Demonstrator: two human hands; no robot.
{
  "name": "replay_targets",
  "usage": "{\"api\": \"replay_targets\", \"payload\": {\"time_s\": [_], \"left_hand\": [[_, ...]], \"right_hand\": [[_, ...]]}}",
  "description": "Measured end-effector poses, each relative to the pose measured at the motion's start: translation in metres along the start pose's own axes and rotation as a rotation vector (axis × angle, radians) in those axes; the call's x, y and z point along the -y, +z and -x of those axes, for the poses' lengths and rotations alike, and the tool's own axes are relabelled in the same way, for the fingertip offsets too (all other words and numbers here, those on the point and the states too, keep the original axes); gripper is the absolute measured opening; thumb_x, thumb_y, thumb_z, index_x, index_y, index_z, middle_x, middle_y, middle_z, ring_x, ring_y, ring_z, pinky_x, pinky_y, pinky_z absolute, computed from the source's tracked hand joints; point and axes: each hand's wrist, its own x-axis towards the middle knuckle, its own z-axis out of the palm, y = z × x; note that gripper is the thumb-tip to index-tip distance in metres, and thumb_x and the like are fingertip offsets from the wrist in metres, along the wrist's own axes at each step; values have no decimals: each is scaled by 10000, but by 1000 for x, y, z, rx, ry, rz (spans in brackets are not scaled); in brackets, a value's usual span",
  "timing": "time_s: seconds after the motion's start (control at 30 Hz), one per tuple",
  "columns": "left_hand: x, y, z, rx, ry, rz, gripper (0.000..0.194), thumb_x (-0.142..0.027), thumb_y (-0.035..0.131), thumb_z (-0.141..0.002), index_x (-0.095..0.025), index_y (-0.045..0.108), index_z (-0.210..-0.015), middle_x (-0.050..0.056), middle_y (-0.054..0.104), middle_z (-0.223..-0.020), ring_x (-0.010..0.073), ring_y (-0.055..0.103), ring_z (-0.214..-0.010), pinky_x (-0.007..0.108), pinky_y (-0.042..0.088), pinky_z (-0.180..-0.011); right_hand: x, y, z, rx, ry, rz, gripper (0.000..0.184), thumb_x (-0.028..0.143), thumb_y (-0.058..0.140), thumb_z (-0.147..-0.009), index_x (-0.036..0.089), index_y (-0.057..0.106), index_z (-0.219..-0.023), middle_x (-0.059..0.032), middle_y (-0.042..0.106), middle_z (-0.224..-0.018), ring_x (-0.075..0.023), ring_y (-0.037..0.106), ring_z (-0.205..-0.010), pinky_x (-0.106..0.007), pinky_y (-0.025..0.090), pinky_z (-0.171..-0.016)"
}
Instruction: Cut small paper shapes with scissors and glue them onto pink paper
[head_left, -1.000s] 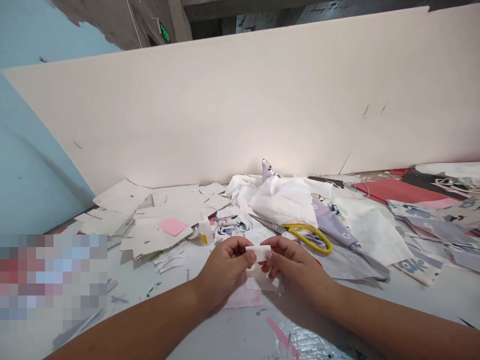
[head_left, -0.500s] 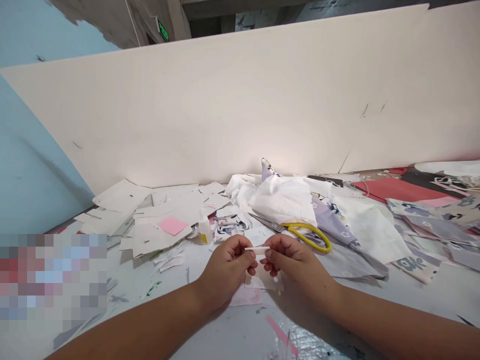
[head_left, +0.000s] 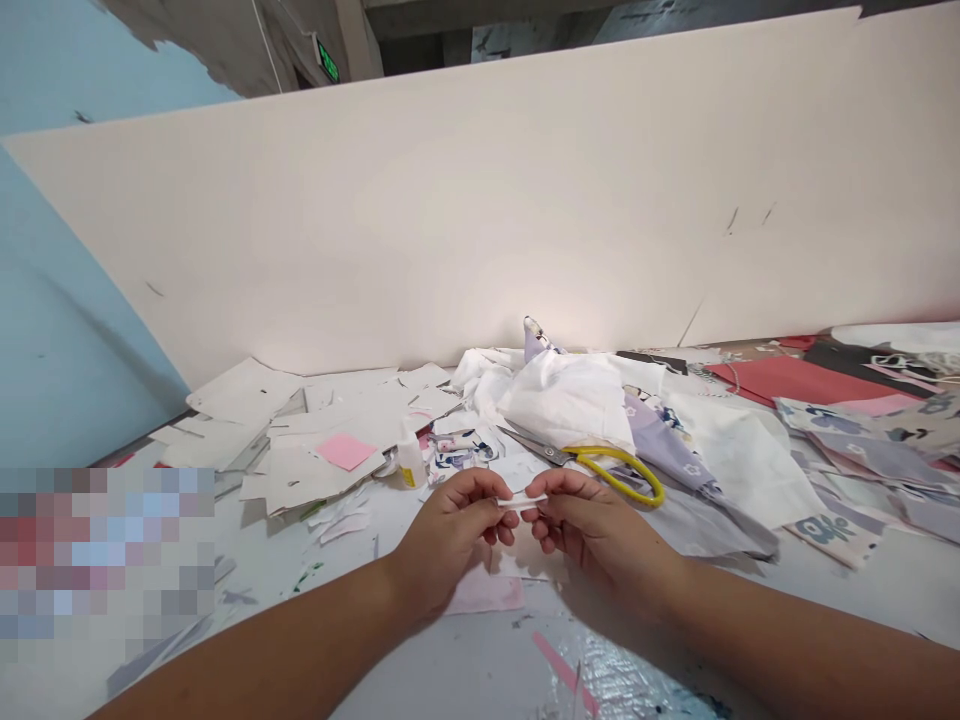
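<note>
Between my fingertips stretches a small narrow white strip (head_left: 523, 502), folded or rolled; whether it is paper or cloth I cannot tell. My left hand (head_left: 463, 522) pinches its left end, and my right hand (head_left: 590, 520) pinches the right end. Beneath the hands, a pale pink piece (head_left: 487, 592) and a whitish piece (head_left: 536, 562) lie on the table. Just beyond my right hand rest scissors with yellow handles (head_left: 626, 478), blades pointing up and left. A small white glue bottle (head_left: 409, 455) stands upright past my left hand.
White card pieces (head_left: 300, 470) are stacked at left, topped by a pink square (head_left: 346, 451). White cloth (head_left: 566, 395) and purple patterned fabric (head_left: 660, 440) lie heaped behind the scissors. Red sheets (head_left: 795, 380) and printed scraps (head_left: 847, 445) spread rightward. A pale panel (head_left: 480, 220) closes the back.
My fingers have shifted on the white strip, with both thumbs lower and the index fingertips now over its top edge. The strip sits slightly to the right and lower.
</note>
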Motion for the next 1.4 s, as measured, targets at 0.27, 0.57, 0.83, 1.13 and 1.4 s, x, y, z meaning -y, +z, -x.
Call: {"api": "replay_targets", "payload": {"time_s": [0.27,0.57,0.83,1.13,1.4], "left_hand": [[-1,-2,0,58,-73,79,236,-135,529,-662,-209,488,-882,-41,543,-590,106,522,-534,210,385,-467],[-3,-1,5,109,28,-99,191,-115,495,-629,-182,551,-799,-30,516,-671,72,459,-549,199,363,-519],[-1,3,1,-19,49,-144,149,-192,660,-620,-163,565,-732,-39,495,-578,71,444,-534,195,355,-514],[-2,7,2,-148,102,-98,212,-266,686,-645,-169,539,-763,-53,501,-621,59,443,-543,185,367,-521],[6,5,0,-197,185,-167,201,-301,673,-662,-190,535,-757,-44,509,-688,75,456,-593,203,380,-576]], "right_hand": [[2,4,4,-9,-58,224,209,191,630,-640,189,555,-836,37,588,-547,-113,501,-510,-244,364,-525],[-3,0,6,30,-104,475,149,137,529,-680,196,564,-812,69,493,-517,-95,434,-477,-228,304,-478],[0,2,7,5,-174,489,193,218,581,-681,217,555,-872,69,475,-576,-114,448,-522,-254,334,-519],[-2,5,5,24,-95,352,121,227,594,-681,176,526,-768,18,587,-598,-115,493,-529,-258,386,-548],[0,7,8,20,-101,315,204,289,695,-621,187,552,-726,26,585,-601,-119,503,-524,-263,396,-539]]}}
